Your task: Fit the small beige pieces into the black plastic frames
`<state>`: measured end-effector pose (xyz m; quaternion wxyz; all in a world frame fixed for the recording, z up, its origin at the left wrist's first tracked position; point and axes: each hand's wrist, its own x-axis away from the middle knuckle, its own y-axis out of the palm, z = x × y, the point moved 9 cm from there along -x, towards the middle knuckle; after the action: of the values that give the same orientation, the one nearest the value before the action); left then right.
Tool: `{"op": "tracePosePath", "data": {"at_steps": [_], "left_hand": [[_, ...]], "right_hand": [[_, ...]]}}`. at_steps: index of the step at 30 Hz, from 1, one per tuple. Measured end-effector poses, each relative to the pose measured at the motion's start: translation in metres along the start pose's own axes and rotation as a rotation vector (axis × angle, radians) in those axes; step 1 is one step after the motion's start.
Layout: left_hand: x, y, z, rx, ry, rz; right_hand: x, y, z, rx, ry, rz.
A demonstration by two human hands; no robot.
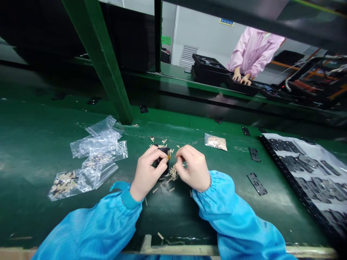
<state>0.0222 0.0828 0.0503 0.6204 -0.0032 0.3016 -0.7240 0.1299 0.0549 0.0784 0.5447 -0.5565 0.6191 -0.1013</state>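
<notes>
My left hand (148, 169) is closed around a small black plastic part (163, 156), held just above the green table. My right hand (191, 167) pinches a tiny tan piece (169, 156) against the part's right edge. Both arms wear blue sleeves. Under and around my hands lies a loose heap of small tan pieces (172, 174).
Several clear plastic bags (101, 146) lie to the left, one holding tan pieces (64, 182). A small filled bag (216, 141) sits to the right. Flat black parts (256, 183) lie beside a tray of black parts (306, 168). A green post (108, 68) stands ahead. A person in pink (253, 50) works beyond.
</notes>
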Motion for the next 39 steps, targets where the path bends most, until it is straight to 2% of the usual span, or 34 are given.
{"op": "tracePosePath", "data": {"at_steps": [5, 12, 17, 25, 29, 34, 36, 39], "left_hand": [[-0.002, -0.004, 0.002, 0.025, 0.019, -0.021], [-0.002, -0.003, 0.005, 0.011, 0.049, -0.043], [-0.002, -0.002, 0.007, 0.017, 0.078, -0.056], [-0.002, -0.001, 0.002, 0.059, 0.038, -0.086], [-0.004, -0.006, -0.015, 0.163, -0.069, -0.052], [-0.004, -0.001, -0.031, 0.416, -0.235, -0.075], [-0.003, 0.003, -0.032, 0.474, -0.276, -0.096], [-0.002, 0.008, -0.029, 0.517, -0.299, -0.137]], "right_hand": [[-0.002, -0.001, -0.002, -0.003, -0.001, -0.060], [-0.003, 0.002, 0.003, -0.251, 0.043, -0.070], [-0.004, 0.005, 0.005, -0.331, 0.084, -0.105], [-0.005, 0.006, 0.002, -0.403, 0.045, -0.132], [-0.008, -0.002, 0.004, -0.297, -0.001, -0.133], [-0.002, 0.004, -0.011, 0.115, -0.287, -0.187], [0.001, 0.007, -0.014, 0.142, -0.330, -0.178], [0.002, 0.001, -0.019, 0.088, -0.333, -0.085]]}}
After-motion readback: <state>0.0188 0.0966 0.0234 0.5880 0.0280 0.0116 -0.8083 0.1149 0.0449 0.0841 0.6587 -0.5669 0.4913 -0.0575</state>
